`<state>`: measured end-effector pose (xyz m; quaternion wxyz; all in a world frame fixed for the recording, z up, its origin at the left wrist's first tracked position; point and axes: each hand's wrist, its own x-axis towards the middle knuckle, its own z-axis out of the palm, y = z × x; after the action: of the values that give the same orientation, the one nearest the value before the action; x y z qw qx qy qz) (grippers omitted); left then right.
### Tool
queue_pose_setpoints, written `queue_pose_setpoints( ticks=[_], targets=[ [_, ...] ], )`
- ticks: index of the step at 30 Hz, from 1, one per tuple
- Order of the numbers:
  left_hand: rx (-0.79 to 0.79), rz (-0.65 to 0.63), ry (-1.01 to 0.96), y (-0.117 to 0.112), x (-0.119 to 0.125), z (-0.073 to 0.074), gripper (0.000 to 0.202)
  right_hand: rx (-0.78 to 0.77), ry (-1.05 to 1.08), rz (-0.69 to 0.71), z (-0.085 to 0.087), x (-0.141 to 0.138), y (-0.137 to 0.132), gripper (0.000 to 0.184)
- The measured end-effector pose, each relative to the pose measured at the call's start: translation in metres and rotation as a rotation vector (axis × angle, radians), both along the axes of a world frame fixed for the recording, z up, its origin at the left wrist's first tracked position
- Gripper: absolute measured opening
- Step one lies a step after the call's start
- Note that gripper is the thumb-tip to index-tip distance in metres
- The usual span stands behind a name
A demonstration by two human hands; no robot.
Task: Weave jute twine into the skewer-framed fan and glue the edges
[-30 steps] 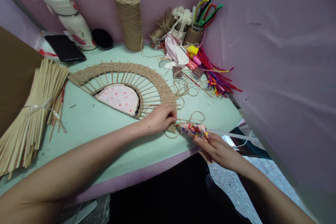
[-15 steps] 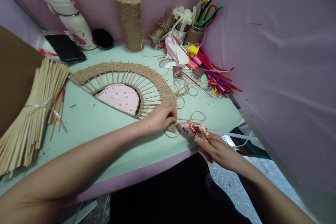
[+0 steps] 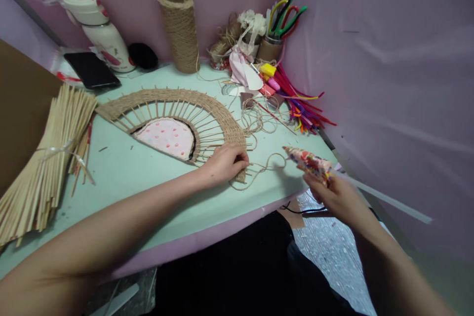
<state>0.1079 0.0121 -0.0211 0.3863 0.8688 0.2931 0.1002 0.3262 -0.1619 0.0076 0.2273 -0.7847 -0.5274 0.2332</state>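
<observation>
A half-round woven fan (image 3: 234,131), made of thin sticks with a broad twine band, lies on the table. Its centre is a pink dotted fabric half-circle (image 3: 166,139). My left hand (image 3: 225,162) rests on the band's right end, thumb and forefinger pinched on the jute twine (image 3: 263,167). That twine trails in a loose loop to the right. In my right hand (image 3: 335,195) is a glue gun (image 3: 310,162) wrapped in floral print, held off the fan with its tip pointing up and left. A long translucent glue stick (image 3: 392,201) juts from its back.
A bundle of wooden sticks (image 3: 40,168) lies at left. Along the back stand a white bottle (image 3: 105,42), a twine spool (image 3: 179,34) and a can of scissors (image 3: 270,49); a phone (image 3: 92,70) lies there. Colourful pipe cleaners (image 3: 301,103) and tangled twine (image 3: 255,121) spread at right.
The glue gun in my right hand has moved away from the fan's end, to the right and slightly up. My left hand stays at the band with its fingers pinched.
</observation>
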Motion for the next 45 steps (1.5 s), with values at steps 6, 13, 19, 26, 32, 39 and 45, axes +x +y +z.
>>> queue_pose_setpoints(
  ticks=[6,13,19,26,32,39,45],
  targets=[
    [0.079,0.019,0.01,-0.004,0.005,-0.006,0.01,0.029,-0.366,-0.108,-0.033,0.045,0.012,0.053],
    [0.142,0.073,0.063,-0.01,0.009,-0.009,0.009,-0.082,-0.613,-0.101,-0.05,0.068,0.022,0.058],
    [0.103,0.117,-0.03,-0.007,0.005,-0.012,0.011,-0.018,-0.793,-0.091,-0.041,0.062,0.016,0.073],
    [0.289,0.031,-0.177,-0.005,-0.018,-0.008,0.026,0.558,-0.544,0.414,-0.036,-0.025,0.029,0.048],
    [0.54,-0.146,-0.202,-0.008,-0.053,-0.003,0.031,0.766,-0.318,0.438,-0.081,-0.054,0.053,0.031],
    [0.544,-0.126,-0.027,-0.013,-0.075,-0.007,0.048,0.844,-0.307,0.44,-0.088,-0.052,0.055,0.021],
    [0.544,-0.136,-0.044,-0.012,-0.069,-0.01,0.041,0.847,-0.309,0.448,-0.09,-0.054,0.058,0.022]
  ],
)
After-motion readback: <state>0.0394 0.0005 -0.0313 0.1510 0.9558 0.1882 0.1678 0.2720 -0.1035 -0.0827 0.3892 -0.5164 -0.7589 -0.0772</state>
